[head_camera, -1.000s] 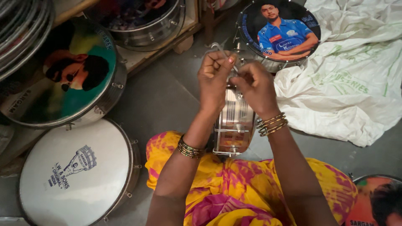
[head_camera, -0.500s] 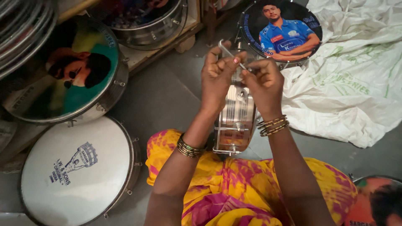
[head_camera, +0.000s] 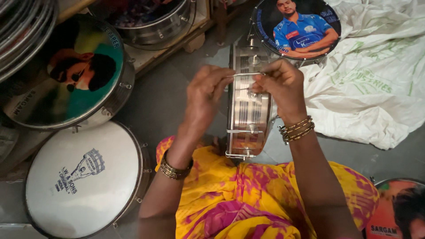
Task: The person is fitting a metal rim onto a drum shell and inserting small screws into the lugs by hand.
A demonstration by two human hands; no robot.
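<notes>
Both the left hand [head_camera: 204, 90] and the right hand [head_camera: 283, 84] pinch a thin metal tension rod [head_camera: 242, 74] above the steel drum shell [head_camera: 248, 110], which stands on edge on the floor [head_camera: 172, 95] against the person's lap.

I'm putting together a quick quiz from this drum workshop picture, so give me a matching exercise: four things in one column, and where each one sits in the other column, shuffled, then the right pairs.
Things:
1. metal rod
2. white drum
3. white sack
4. steel drum shell

Places:
A. spread on the floor at the right
B. lying flat at the lower left
C. held between left hand and right hand
D. standing on edge in front of the lap, under both hands

Pairs: 1-C, 2-B, 3-A, 4-D
</notes>
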